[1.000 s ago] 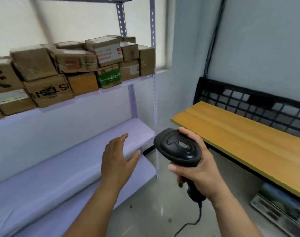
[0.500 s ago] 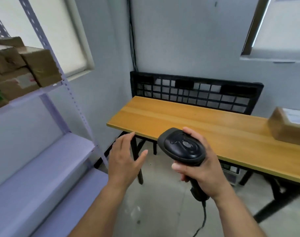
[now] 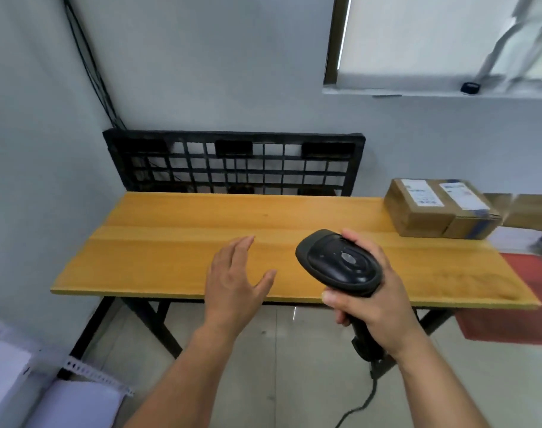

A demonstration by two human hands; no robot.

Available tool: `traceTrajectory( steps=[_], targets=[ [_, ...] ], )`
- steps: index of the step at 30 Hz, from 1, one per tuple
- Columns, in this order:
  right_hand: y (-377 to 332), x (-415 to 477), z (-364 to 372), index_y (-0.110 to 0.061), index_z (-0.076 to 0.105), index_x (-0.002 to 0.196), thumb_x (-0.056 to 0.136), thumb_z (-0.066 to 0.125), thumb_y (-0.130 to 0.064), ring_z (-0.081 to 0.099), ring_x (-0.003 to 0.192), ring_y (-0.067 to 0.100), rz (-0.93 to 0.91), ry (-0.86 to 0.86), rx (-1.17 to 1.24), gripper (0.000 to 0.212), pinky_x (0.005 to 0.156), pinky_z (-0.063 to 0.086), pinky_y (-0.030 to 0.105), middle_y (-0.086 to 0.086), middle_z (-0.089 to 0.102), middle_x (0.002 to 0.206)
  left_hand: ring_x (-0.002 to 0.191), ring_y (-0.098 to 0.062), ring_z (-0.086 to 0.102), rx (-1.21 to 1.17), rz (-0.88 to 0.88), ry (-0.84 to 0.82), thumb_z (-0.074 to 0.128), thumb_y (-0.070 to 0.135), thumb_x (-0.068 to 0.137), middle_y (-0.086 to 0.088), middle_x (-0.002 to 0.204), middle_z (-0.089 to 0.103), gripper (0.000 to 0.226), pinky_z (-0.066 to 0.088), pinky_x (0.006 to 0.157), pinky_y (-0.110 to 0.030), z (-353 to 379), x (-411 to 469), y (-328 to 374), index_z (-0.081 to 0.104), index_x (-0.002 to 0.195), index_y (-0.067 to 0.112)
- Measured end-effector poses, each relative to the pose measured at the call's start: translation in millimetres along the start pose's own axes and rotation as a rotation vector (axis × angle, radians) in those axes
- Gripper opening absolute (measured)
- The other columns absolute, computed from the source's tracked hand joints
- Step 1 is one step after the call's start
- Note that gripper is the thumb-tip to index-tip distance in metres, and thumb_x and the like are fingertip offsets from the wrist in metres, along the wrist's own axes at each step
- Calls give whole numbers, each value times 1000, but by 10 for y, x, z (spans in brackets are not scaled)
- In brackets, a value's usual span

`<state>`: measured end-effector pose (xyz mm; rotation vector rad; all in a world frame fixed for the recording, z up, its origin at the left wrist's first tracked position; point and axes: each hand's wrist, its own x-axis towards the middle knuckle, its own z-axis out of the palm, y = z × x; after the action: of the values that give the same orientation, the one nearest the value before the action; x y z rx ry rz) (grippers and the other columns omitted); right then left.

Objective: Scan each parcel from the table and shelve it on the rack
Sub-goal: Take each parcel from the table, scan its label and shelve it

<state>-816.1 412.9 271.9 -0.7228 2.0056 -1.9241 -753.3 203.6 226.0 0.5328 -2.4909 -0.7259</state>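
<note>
**Colleague:** What's left on the table?

**Me:** Two cardboard parcels (image 3: 418, 211), side by side and seemingly touching. They sit at the far right corner of the tabletop (image 3: 171, 242), white labels facing up.

**Colleague:** And your hands?

**Me:** Apart. My right hand (image 3: 374, 307) is wrapped round the handle of the barcode scanner (image 3: 340, 262), and its cable (image 3: 367, 403) hangs towards the floor. My left hand (image 3: 235, 285) holds nothing. Its fingers are straight, it hovers over the near edge of the tabletop, and it is well short of the parcels.

**Colleague:** What could go wrong from here?

**Me:** Mostly the reach, I reckon. The parcels lie off to my right, beyond the scanner, so my left hand would have to cross in front of my right arm. I could knock the scanner, or nudge a box over the right edge, which it sits close to. With the two boxes touching, I might scan one label and lift the other box, or catch both labels in one pass. The trailing cable could also snag on a table leg (image 3: 158, 329) when I turn to the rack (image 3: 97, 376), whose corner shows at my lower left.
</note>
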Motion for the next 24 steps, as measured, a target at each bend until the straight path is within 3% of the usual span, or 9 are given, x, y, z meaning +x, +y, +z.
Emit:
traceTrajectory(
  steps=[4, 9, 16, 24],
  targets=[
    [95, 212, -151, -50, 52, 128, 61, 86, -16, 63, 50, 31, 28, 81, -44, 83, 47, 54, 39, 5, 67, 112, 131, -17, 38, -30, 47, -74, 69, 40, 85, 0, 140, 45, 68, 33, 110, -35, 321, 361, 33, 41, 143, 19],
    [173, 339, -471, -51, 52, 128, 59, 86, -23, 61, 49, 31, 53, 192, -70, 82, 48, 52, 36, 16, 64, 109, 133, -16, 35, -66, 95, -156, 67, 43, 86, 1, 142, 43, 68, 29, 110, -35, 720, 687, 201, 38, 145, 23],
    [290, 480, -1208, -51, 51, 129, 62, 85, -15, 61, 50, 32, 68, 328, -120, 83, 50, 53, 36, 19, 64, 102, 132, -16, 37, -98, 191, -203, 65, 44, 87, 2, 142, 44, 65, 30, 109, -35, 1275, 1036, 682, 41, 143, 22],
    [564, 992, -2290, -51, 52, 128, 63, 85, -12, 60, 49, 31, 83, 309, -74, 83, 48, 51, 37, 18, 65, 99, 133, -13, 36, -111, 124, -220, 62, 48, 88, 4, 143, 43, 68, 31, 108, -31, 2038, 1423, 1318, 36, 146, 24]
  ],
)
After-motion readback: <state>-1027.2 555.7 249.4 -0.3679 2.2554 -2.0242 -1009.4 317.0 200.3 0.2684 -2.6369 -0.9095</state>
